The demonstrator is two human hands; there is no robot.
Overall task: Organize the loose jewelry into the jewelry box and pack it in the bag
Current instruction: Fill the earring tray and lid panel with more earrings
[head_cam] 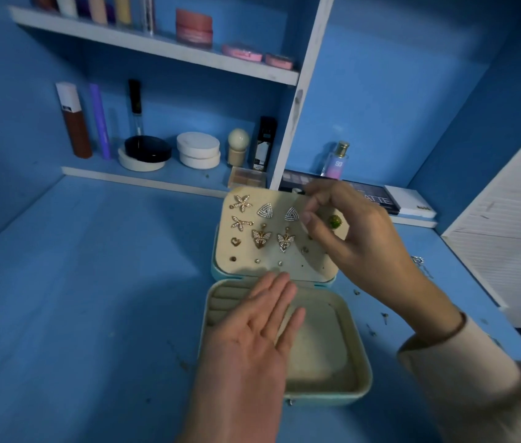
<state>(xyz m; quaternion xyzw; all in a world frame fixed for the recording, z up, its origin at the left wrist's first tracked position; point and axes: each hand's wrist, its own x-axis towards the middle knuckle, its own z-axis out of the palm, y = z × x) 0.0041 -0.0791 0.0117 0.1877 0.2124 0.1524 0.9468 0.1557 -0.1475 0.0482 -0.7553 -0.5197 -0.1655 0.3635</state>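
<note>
The box [358, 378] sits open on the desk [93, 282], its lid [272, 193] raised behind and pinned with earrings [260, 238]. The left hand [252, 334] lies flat over the tray, palm up, fingers straight. The right hand [358, 238] curls at the lid's right side by a green stud [334, 222] — whether it pinches anything, I cannot tell. Loose studs [384, 315] lie on the desk right of the box.

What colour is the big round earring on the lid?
Green earring, seen in the head view.
</note>
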